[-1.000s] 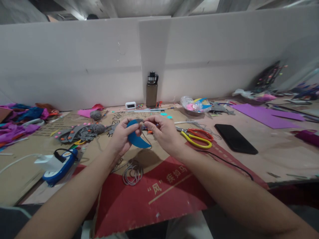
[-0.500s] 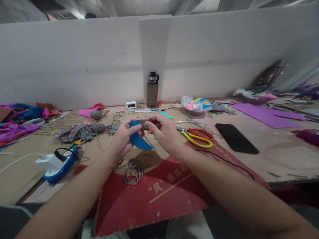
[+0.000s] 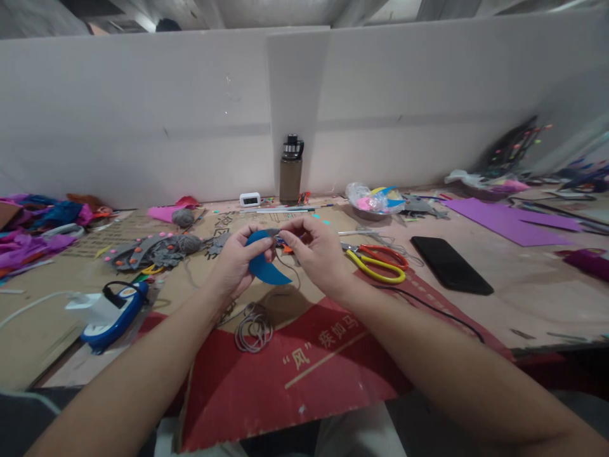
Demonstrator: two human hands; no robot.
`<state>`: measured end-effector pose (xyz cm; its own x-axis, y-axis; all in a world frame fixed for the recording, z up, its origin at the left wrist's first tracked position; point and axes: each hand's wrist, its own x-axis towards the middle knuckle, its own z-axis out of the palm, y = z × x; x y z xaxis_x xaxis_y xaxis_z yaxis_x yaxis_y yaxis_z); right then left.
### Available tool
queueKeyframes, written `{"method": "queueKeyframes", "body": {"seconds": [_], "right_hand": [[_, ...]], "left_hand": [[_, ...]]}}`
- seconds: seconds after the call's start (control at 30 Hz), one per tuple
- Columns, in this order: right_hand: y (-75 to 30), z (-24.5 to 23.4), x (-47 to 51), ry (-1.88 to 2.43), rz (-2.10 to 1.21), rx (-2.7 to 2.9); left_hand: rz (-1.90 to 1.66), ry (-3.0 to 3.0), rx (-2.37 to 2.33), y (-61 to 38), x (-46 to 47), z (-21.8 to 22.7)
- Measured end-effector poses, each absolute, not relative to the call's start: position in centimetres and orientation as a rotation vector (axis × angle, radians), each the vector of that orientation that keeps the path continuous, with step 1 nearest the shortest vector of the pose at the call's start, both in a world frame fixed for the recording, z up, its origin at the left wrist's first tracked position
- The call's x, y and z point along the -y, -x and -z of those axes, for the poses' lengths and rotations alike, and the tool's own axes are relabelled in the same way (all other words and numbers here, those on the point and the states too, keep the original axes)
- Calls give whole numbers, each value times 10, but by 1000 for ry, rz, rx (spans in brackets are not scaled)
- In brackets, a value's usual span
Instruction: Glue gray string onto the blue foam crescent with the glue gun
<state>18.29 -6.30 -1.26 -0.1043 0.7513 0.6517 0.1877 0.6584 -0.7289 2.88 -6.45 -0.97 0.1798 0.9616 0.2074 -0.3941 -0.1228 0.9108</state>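
Observation:
My left hand [image 3: 235,263] pinches a blue crescent-shaped piece [image 3: 265,265] and holds it above the cardboard sheet [image 3: 304,374]. My right hand [image 3: 320,254] is closed in a pinch at the piece's top edge, on a thin grey cord [image 3: 288,263] that hangs down in a loop beside the piece. What exactly sits between the right fingertips is too small to make out. A coil of grey cord [image 3: 253,328] lies on the cardboard just below the hands.
Yellow and orange scissors [image 3: 375,260] and a black phone [image 3: 450,264] lie to the right. A blue glue gun [image 3: 109,311] sits at the left, grey felt pieces [image 3: 152,251] behind it. A bottle [image 3: 290,170] stands by the white partition. Purple sheets [image 3: 509,222] lie far right.
Both hands stay together with the blue piece; they have shifted slightly right and the right fingers have worked along the cord at the piece's top.

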Motion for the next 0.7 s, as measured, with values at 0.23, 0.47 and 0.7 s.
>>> {"method": "queueKeyframes", "body": {"seconds": [0.23, 0.47, 0.7], "right_hand": [[-185, 13, 59, 755, -667, 1620], [-186, 13, 56, 738, -713, 1595], [-182, 12, 55, 593, -1149, 1487]], "left_hand": [[-1352, -1069, -643, -27, 62, 8], [-1403, -1109, -659, -25, 61, 8], [-1494, -1291, -718, -28, 66, 10]]}}
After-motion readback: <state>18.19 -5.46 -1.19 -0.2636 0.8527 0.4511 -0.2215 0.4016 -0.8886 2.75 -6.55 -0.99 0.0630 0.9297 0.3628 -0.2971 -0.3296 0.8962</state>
